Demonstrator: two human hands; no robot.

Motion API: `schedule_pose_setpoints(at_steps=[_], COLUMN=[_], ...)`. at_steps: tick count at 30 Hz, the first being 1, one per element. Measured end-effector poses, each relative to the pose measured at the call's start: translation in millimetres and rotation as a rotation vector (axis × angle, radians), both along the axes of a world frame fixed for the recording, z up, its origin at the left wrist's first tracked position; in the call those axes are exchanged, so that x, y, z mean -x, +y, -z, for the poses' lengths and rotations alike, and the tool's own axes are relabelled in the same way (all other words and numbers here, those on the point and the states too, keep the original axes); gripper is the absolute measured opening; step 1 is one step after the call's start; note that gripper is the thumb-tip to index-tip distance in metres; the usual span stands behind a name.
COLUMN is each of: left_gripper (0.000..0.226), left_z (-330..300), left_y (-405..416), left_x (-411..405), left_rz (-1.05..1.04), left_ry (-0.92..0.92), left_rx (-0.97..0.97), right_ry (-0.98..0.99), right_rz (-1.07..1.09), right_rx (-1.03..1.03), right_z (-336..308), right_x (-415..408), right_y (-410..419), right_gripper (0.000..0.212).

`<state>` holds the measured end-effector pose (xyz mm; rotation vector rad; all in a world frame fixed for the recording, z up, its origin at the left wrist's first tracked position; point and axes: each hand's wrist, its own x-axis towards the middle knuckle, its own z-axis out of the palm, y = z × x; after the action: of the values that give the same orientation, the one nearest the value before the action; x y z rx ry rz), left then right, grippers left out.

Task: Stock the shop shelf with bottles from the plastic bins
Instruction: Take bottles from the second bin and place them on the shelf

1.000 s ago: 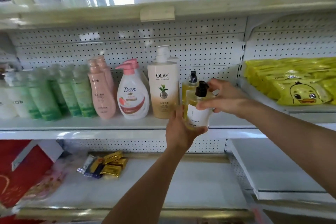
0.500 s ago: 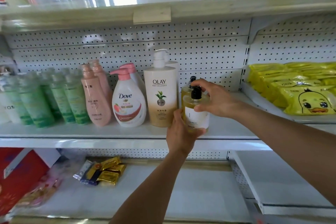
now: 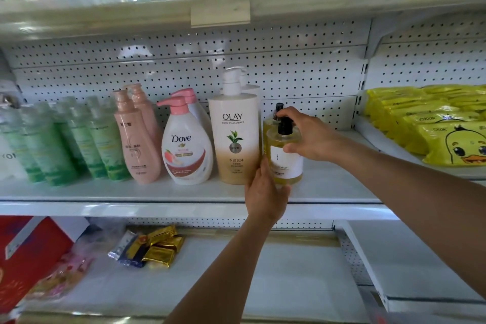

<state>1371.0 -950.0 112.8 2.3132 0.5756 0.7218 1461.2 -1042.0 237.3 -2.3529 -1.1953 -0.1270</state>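
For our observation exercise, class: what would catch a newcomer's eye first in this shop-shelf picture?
First, the two hands at the centre: the left hand and right hand grip a yellow pump bottle on the middle shelf, right of the tall Olay bottle. Then the bright yellow duck packs at far right, and the gold-wrapped packets on the shelf below.

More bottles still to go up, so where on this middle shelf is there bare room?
Free: the stretch right of the yellow pump bottle, up to the shelf divider. Crowded: everything leftward, from the Olay bottle to the green tubes.
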Motion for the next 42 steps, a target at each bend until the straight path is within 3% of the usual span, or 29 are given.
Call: schedule_pose_setpoints(at_steps=[12, 18, 22, 25, 32, 42], left_gripper=[0.084, 0.075, 0.051, 0.035, 0.027, 0.023], left_z=[-3.9, -15.0, -19.3, -20.8, -10.8, 102.1], left_y=[2.9, 2.0, -0.7, -5.7, -5.4, -22.2], left_x=[1.2, 9.1, 29.8, 50.5, 105.3, 181.6], left_rz=[0.05, 0.085, -0.032, -0.028, 0.008, 0.122], left_ry=[0.079, 0.035, 0.025, 0.043, 0.07, 0.343], left_rx=[0.02, 0.123, -0.066, -0.156, -0.252, 0.07], right_ry=[0.016, -0.045, -0.254, -0.307, -0.268, 0.073], right_rz=[-0.017, 0.06, 0.23, 0.251, 0.239, 0.172], right_rx=[-0.014, -0.021, -0.038, 0.023, 0.139, 0.305], right_z=[3.6, 7.3, 16.6, 24.3, 61.0, 189.5], right_x=[-5.3, 10.6, 32.8, 53.3, 103.0, 170.9], right_y=[5.5, -4.8, -24.6, -39.5, -67.0, -97.3], right_gripper=[0.07, 0.08, 0.049, 0.032, 0.031, 0.027])
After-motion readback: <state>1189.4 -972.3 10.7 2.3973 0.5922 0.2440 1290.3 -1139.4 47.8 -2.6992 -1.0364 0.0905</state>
